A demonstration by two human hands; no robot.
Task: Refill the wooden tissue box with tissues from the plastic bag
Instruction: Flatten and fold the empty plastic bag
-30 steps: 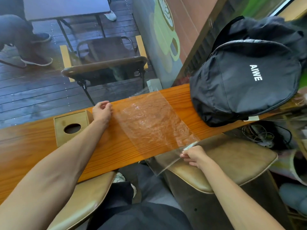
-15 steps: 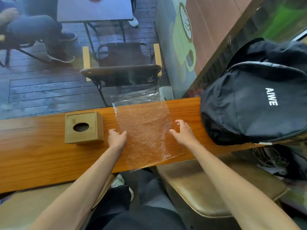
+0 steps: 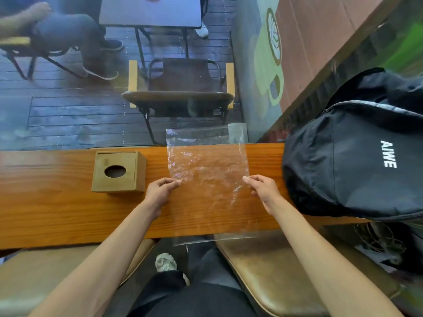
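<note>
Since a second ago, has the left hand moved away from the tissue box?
Yes. The left hand was at the tissue box's far right corner; now it's nearer the person, right of the box, touching the plastic bag's left edge.

— What's past the wooden worktop (image 3: 57, 213)?
— Dark plank decking (image 3: 68, 115), a metal-framed chair (image 3: 178, 88), a dark table (image 3: 151, 12).
— And on the right?
— A coffee-mug mural (image 3: 270, 65) on the wall.
</note>
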